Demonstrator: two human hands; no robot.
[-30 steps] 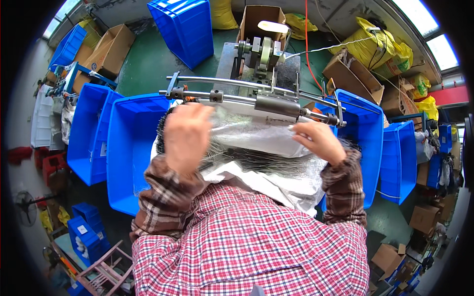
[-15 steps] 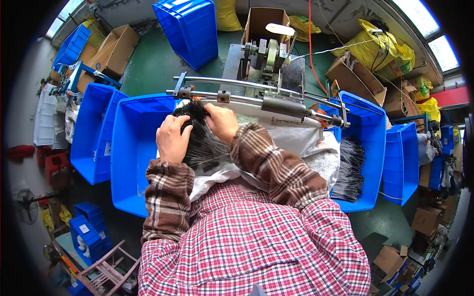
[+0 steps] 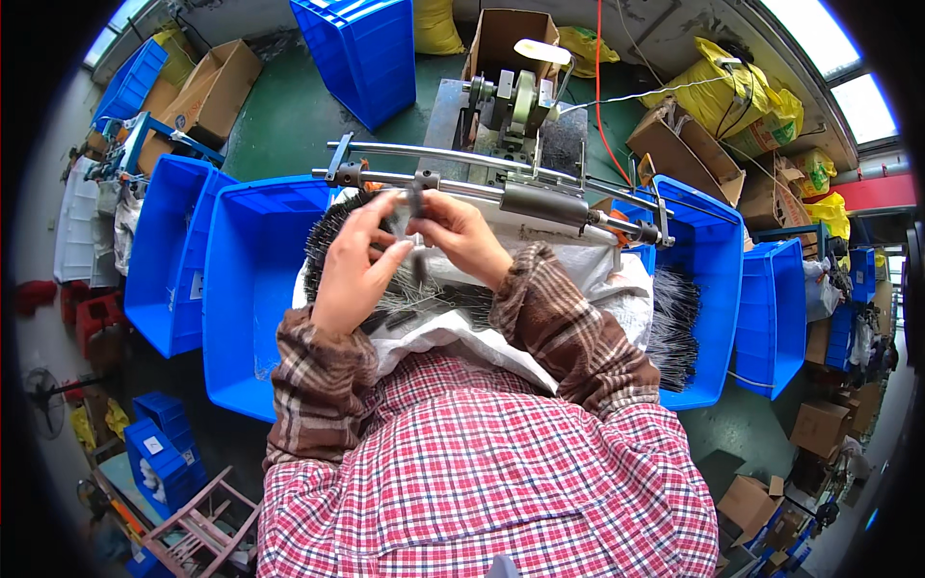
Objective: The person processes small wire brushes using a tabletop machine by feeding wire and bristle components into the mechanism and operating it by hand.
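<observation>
A white sack cloth [image 3: 448,332] lies over my lap. On its left side is a pile of black-bristled wire brushes [image 3: 332,226], with thin metal stems pointing toward me. Above the pile, my right hand [image 3: 467,239] pinches a slim dark brush [image 3: 417,204], upright and smeared by motion. My left hand [image 3: 361,270] is just left of that brush, fingers curved and thumb apart from them. Whether its fingertips touch the brush I cannot tell.
Metal rods and a dark roller [image 3: 544,204] of a machine [image 3: 520,96] cross just beyond my hands. A blue bin [image 3: 231,299] stands at my left. Another blue bin [image 3: 718,308] at my right holds many brushes [image 3: 674,328]. Cardboard boxes [image 3: 689,159] and yellow sacks [image 3: 718,87] sit farther back.
Both hands have risen off the pile and moved a little right. A single slim brush is now in the right hand's fingers. The view has shifted slightly.
</observation>
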